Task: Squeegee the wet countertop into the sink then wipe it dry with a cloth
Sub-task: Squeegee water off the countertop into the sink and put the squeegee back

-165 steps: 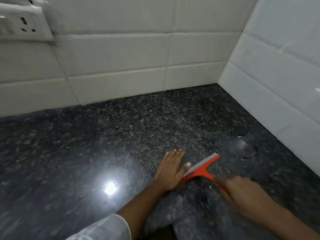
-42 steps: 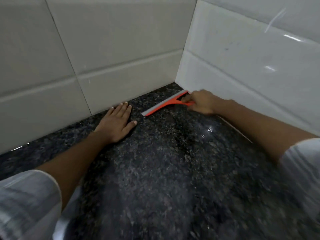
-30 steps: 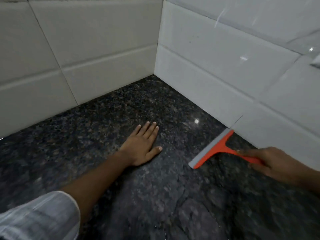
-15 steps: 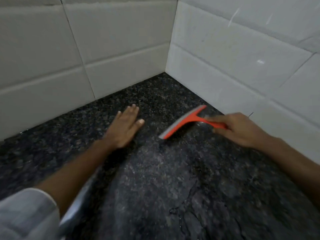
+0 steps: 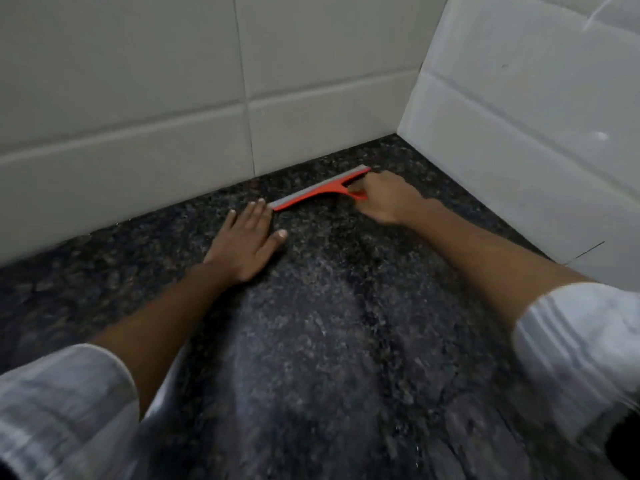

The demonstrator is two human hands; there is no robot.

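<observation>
**Squeegee at the back edge of the counter, near the corner**

Dark speckled granite counter (image 5: 329, 341), meeting pale tiled walls at the back (image 5: 138, 98) and on the right (image 5: 536, 116). Corner of the counter toward upper right of view.

Orange squeegee (image 5: 317, 194) lying long and low along the back edge of the counter, just short of the back wall, grey blade strip on the wall side. Far end of blade pointing toward the corner, near end just beside the left fingertips. Blade appears down on the stone; contact line too blurred to confirm.

Right hand (image 5: 384, 199) closed round the squeegee handle, fingers (image 5: 360, 188) curled and pinching the orange grip, handle mostly hidden inside the fist. Forearm stretched out across the counter from the lower right, white sleeve (image 5: 575, 358) pushed up.

Left hand (image 5: 247, 244) flat, palm down on the counter, fingers (image 5: 256, 213) pressed together and pointing at the back wall, thumb splayed to the right. Holding nothing. Striped pale sleeve (image 5: 59, 403) at lower left.

Counter surface between the arms paler, hazy and streaked, with a darker band running front to back below the right hand. Wet or dry: cannot tell for certain, view blurred.
</observation>
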